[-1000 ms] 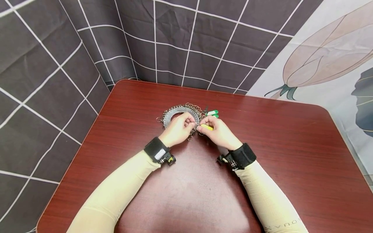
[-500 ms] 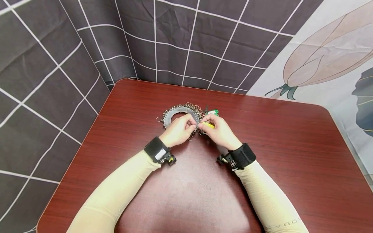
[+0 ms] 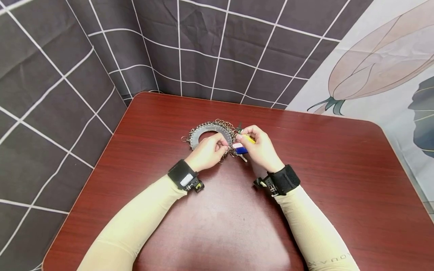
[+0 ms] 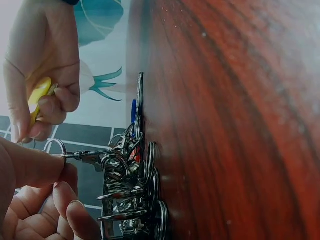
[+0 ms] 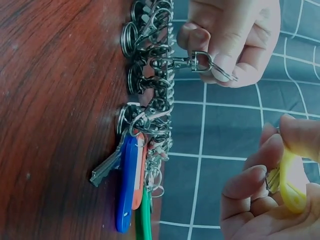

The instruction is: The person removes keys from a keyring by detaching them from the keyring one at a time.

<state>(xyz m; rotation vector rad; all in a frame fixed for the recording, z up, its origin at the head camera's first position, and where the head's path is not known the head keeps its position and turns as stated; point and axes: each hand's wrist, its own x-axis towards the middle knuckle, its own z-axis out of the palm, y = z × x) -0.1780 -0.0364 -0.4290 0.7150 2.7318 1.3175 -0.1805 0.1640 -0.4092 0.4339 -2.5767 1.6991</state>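
left hand [image 3: 207,150] pinching clip [image 5: 192,61], right hand [image 3: 259,148] gripping yellow tag [image 5: 294,182]

Both your forearms reach forward in cream sleeves, converging toward the middle, each wrist wrapped in a black strap with a small camera mount. Your left hand [image 3: 207,150] sits knuckles up, fingers curled, thumb and forefinger [image 5: 220,62] pinched together at the tips. Your right hand [image 3: 259,146] is raised slightly above and just beside the left, not touching it, fingers [image 5: 250,182] curled inward against the thumb in a closed pinch.
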